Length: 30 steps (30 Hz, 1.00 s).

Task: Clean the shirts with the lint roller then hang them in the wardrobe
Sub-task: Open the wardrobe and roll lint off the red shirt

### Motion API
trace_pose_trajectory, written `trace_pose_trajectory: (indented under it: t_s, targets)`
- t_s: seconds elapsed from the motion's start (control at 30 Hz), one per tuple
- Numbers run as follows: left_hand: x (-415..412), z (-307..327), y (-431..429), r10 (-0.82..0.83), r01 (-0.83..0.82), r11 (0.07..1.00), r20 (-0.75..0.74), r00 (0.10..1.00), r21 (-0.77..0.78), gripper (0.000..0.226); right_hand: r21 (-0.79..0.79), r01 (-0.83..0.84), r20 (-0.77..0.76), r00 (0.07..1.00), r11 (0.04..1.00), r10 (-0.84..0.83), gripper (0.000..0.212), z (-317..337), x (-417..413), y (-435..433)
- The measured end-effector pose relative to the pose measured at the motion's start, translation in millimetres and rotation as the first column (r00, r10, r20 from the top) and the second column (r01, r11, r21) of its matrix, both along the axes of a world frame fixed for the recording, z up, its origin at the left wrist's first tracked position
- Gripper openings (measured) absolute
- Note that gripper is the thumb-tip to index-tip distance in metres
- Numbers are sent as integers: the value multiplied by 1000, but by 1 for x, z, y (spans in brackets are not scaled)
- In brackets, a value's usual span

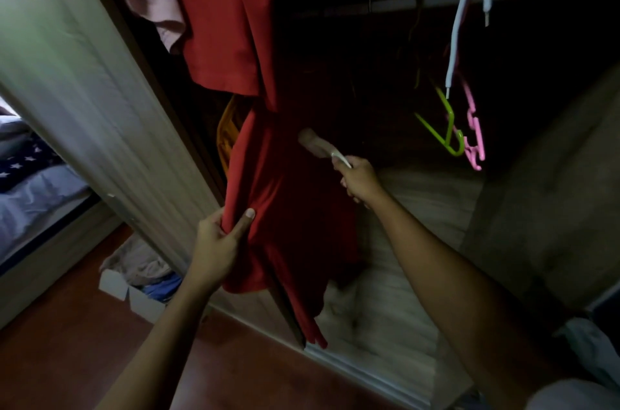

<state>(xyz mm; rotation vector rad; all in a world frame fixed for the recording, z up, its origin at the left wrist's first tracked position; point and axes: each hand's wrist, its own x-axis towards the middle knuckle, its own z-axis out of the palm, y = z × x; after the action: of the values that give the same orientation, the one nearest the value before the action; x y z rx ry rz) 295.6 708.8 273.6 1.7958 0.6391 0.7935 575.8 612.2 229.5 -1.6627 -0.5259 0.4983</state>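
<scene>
Our left hand (218, 242) pinches the side hem of the red shirt (285, 208), which hangs in the wardrobe (536, 191) opening. Our right hand (357, 180) is clamped round the handle of the lint roller (315, 143). If that pull slackens, we judge the sticky head may bunch the cloth. The roller's long axis slants, with its head pointing up-left at the shirt.

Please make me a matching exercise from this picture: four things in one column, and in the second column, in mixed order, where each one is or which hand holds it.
1 red shirt
2 lint roller
3 green hanger
4 white box

a standing on the floor
b gripped by the right hand
c hanging empty beside the pink hanger
d held at its edge by the left hand

Pairs: 1-d, 2-b, 3-c, 4-a
</scene>
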Motion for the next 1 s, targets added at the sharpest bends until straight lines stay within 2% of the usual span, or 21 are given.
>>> trace_pose_trajectory:
  t_s: [0.13,0.2,0.3,0.4,0.5,0.67,0.77,0.83,0.93,1.0]
  targets:
    - [1,-2,2,17,-17,1000,-13,1000,-8,16,-220,-163,-3,986,962,167,30,-46,-22,-4]
    - [1,-4,4,16,-16,999,-9,1000,-28,16,-262,-203,2,978,944,211,35,-55,-25,-5]
    - [1,-4,2,15,-15,1000,-7,1000,-25,14,-196,-146,10,989,970,151,34,-43,-14,1]
    - [1,-5,1,15,-15,1000,3,1000,-21,19,-101,-11,44,999,995,16,39,-20,11,10]
    - [2,-5,-2,4,-3,1000,14,1000,-20,21,-59,97,16,995,994,-96,38,4,35,16]
    - [3,-5,-7,-19,20,999,33,999,-32,11,-45,141,-11,990,989,-141,30,4,39,24]
    - [2,-4,-6,-20,21,999,34,999,-29,12,-113,64,-10,998,992,-65,32,-34,16,24]
    - [2,-3,-8,-19,20,1000,34,999,-24,11,-216,-34,-3,999,976,34,33,-66,-5,19]
    - [3,-3,-9,-14,14,1000,39,999,-9,11,-370,-218,-39,975,903,219,37,-101,-32,5]
    - [4,-3,-10,-13,14,1000,43,999,-24,11,-413,-316,-41,943,854,329,38,-111,-42,-3]
